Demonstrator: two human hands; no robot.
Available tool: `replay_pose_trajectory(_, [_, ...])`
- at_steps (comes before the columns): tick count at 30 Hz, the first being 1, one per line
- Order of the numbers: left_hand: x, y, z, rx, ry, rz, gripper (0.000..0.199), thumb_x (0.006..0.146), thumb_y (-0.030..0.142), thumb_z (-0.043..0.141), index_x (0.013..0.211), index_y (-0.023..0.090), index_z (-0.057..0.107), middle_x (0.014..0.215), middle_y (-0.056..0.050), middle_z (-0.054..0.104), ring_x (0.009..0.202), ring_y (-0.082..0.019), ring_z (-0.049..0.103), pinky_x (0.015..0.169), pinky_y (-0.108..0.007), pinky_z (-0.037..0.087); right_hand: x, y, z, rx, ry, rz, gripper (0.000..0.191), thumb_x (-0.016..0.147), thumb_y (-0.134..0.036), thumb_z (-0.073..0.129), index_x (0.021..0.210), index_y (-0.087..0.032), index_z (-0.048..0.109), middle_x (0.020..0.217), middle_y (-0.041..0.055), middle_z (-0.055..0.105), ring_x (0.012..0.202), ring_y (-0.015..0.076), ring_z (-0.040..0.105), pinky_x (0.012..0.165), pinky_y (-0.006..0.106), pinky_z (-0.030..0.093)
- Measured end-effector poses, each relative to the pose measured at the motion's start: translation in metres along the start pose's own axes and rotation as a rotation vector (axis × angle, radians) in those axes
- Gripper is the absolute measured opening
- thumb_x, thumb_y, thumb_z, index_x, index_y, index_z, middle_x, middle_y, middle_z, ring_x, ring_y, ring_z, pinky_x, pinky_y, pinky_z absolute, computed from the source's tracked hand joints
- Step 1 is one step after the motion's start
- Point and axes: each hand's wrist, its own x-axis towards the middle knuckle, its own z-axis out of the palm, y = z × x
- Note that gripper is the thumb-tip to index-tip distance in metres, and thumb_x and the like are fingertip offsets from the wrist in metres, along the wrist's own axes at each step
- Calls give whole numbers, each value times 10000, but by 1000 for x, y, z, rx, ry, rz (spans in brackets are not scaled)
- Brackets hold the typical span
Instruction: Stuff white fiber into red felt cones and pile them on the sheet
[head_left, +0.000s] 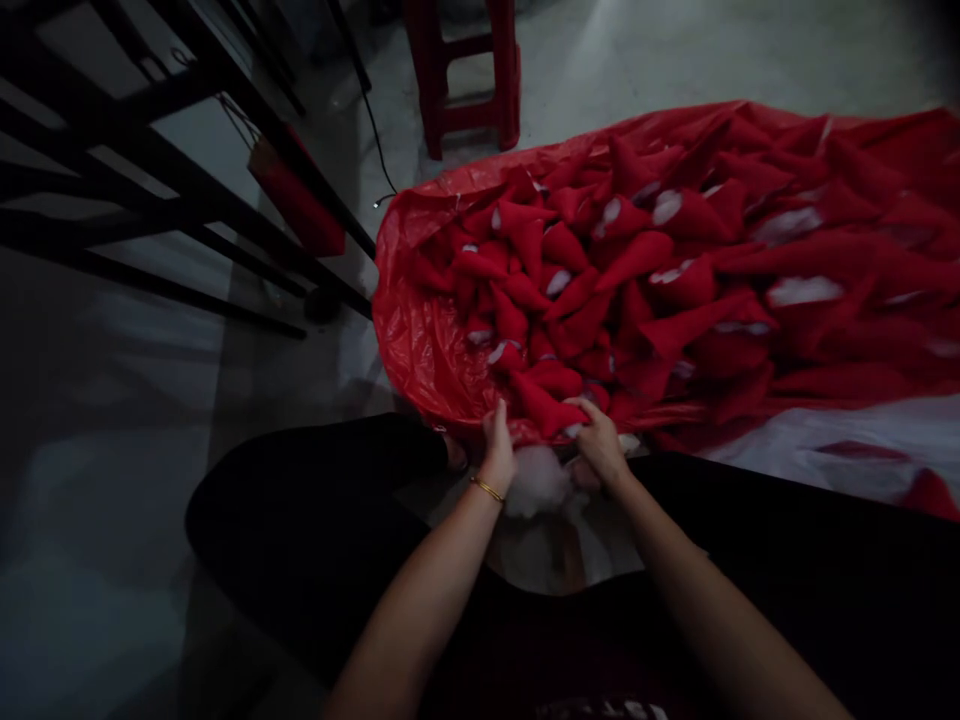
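My right hand (602, 447) is closed around the wide, white-ended part of a red stuffed cloth cone (541, 405), with the thumb and fingers at that end. To its left, my left hand (498, 448) points up beside the near rim of a red plastic bag (420, 385). Its fingers look closed against red material, though I cannot make out exactly what they grip. A gold bracelet (487, 489) circles that wrist. Between and below both hands is a fluffy clump of white stuffing (538, 482). Many similar red cones (630, 262), several showing white stuffing, fill the bag.
A red plastic stool (472, 125) stands on the floor beyond the bag. Dark metal bars (172, 205) and a red box-like item (296, 200) are at left. A thin cable (379, 140) reaches the bag's far edge. White plastic sheeting (847, 445) lies at right.
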Motion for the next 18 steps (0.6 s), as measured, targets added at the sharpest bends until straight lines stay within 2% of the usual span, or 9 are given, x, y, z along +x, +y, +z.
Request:
replay_pose_trajectory(2, [-8,12,4,-175,-161,-141,545,793,644,607,1062,170,607,1012,-117,685,873,-214,675,789,-340,532,-13,-4,1,262,-16,156,394,658,-291,614,1041,-198,611,753,2,669,618,180,607,585,295,512])
replay_pose_trajectory(4, [-16,20,13,-273,-338,-158,521,779,605,652,1058,166,629,1022,-120,706,924,-232,685,836,-357,535,-23,-9,8,371,-56,270,382,647,-405,671,957,-194,599,588,-34,586,484,149,526,495,278,484])
replay_pose_trajectory(5, [-19,23,18,-290,-380,-135,467,776,540,688,1053,167,639,1012,-111,717,941,-236,688,862,-362,533,-28,-12,12,387,-76,308,387,638,-447,683,916,-194,590,555,-41,555,459,142,502,476,279,481])
replay_pose_trajectory(7, [-22,26,27,-284,-341,-125,332,780,397,715,1004,158,658,950,-97,735,934,-238,699,888,-368,532,-38,-18,17,362,-57,312,429,633,-485,696,925,-197,570,621,-17,583,495,152,532,492,296,508])
replay_pose_trajectory(10, [-21,26,30,-303,-209,-181,228,840,339,636,946,141,669,899,-106,744,896,-236,709,874,-374,550,-59,-25,12,88,164,71,482,713,-464,687,1094,-202,550,944,78,657,744,211,637,674,376,571])
replay_pose_trajectory(12, [-21,25,30,-320,-188,-209,246,863,364,604,949,143,668,909,-111,748,886,-236,711,860,-383,561,-73,-27,6,-158,215,-176,384,830,-390,594,1163,-200,561,1133,129,634,977,254,632,869,444,541])
replay_pose_trajectory(13, [-22,24,30,-320,-191,-218,252,863,375,607,941,143,667,894,-107,749,873,-233,712,855,-381,563,-79,-27,3,-248,161,-278,347,869,-332,531,1186,-195,567,1204,146,615,1085,269,603,950,466,502])
replay_pose_trajectory(15, [-28,21,31,-309,-211,-226,231,852,364,633,916,145,668,839,-85,744,836,-215,712,855,-363,560,-85,-24,2,-372,-55,-392,368,867,-217,454,1214,-173,566,1271,165,592,1190,271,559,1010,458,462])
replay_pose_trajectory(18, [-41,17,32,-258,-282,-220,147,814,264,680,905,147,678,796,-48,735,808,-182,707,883,-330,537,-81,-17,6,-547,-337,-362,395,798,-154,481,1183,-134,567,1179,169,628,1084,255,614,926,388,502])
